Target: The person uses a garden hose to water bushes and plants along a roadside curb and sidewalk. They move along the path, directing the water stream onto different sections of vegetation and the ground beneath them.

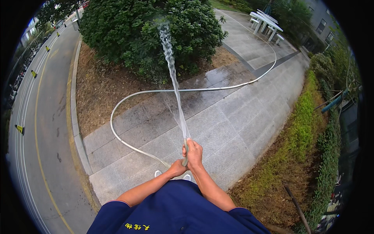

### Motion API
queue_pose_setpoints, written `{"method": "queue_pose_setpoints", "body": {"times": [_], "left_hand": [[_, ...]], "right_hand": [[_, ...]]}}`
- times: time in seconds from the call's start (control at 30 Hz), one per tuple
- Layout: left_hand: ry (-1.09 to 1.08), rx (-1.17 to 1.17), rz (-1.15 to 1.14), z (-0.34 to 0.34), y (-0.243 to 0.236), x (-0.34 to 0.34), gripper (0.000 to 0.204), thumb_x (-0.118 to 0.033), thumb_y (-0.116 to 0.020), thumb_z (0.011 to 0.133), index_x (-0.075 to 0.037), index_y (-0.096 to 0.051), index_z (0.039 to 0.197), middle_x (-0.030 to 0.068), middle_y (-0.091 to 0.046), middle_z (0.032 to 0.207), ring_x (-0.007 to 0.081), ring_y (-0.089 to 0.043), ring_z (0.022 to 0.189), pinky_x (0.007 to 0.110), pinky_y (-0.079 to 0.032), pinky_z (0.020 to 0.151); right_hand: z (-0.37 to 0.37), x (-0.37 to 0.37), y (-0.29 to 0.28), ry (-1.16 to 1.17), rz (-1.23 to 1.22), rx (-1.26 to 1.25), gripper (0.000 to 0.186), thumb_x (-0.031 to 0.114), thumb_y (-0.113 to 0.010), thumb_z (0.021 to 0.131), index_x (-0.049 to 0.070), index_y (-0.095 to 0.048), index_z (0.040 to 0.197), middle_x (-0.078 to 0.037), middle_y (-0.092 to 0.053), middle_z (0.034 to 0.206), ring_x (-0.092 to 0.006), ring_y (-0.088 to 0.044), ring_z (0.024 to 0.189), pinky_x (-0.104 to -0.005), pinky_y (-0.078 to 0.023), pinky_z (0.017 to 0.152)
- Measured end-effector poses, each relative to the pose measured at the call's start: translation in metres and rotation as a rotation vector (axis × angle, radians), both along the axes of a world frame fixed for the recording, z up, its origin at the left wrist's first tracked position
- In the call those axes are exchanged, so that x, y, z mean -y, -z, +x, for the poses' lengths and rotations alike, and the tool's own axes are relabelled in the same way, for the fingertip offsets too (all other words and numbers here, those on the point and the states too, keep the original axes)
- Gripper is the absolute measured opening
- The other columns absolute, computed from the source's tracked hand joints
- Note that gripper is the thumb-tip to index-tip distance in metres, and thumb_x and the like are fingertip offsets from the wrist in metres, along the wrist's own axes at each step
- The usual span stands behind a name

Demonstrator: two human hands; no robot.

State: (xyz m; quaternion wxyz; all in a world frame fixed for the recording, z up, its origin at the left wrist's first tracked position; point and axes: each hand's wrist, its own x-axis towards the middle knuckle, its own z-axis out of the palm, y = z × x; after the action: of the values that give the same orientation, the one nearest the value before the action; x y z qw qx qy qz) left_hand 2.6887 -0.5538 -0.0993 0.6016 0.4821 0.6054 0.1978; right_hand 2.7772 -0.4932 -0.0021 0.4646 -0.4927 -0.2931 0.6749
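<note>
1 hose (140, 92), 1 wtr jet (171, 64), 1 lg bush (124, 35), 2 wht shoes (157, 173), 4+ yel/blk posts (20, 129)

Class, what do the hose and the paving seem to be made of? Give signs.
Hose: probably flexible plastic or rubber, pale and smooth-looking; it bends in loose curves.
Paving: likely stone or concrete, grey, mostly matt, shinier where wet; straight joint lines cross it.

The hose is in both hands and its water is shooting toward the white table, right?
Not quite: the water is shooting toward the green bush, not the white table, as the head view shows. The hose is in the left hand and right hand, as you said.
</note>
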Motion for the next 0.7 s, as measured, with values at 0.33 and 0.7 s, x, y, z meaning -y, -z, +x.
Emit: {"method": "queue_pose_setpoints", "body": {"times": [0.33,0.7], "left_hand": [[-0.009,0.003,0.002,-0.0021,-0.0002,-0.0001,0.042,-0.042,-0.070,0.078,-0.005,-0.066,0.098,0.0185,-0.069,0.098,0.0303,-0.066,0.096,0.042,-0.047,0.086],[0.042,-0.059,0.018,0.0018,-0.0047,-0.0056,0.047,-0.046,-0.069,0.077,-0.010,-0.066,0.107,0.0171,-0.069,0.102,0.0325,-0.064,0.103,0.044,-0.044,0.092]], "right_hand": [[-0.0026,0.0005,-0.0031,0.005,-0.007,-0.006,0.031,0.024,-0.052,0.096,0.002,-0.057,0.074,-0.004,-0.052,0.059,-0.0105,-0.045,0.047,-0.0252,-0.038,0.044],[0.0045,0.0011,-0.0038,0.165,-0.039,-0.010,0.030,0.025,-0.050,0.096,0.003,-0.054,0.077,-0.004,-0.050,0.057,-0.0111,-0.045,0.047,-0.0263,-0.039,0.045]]}}
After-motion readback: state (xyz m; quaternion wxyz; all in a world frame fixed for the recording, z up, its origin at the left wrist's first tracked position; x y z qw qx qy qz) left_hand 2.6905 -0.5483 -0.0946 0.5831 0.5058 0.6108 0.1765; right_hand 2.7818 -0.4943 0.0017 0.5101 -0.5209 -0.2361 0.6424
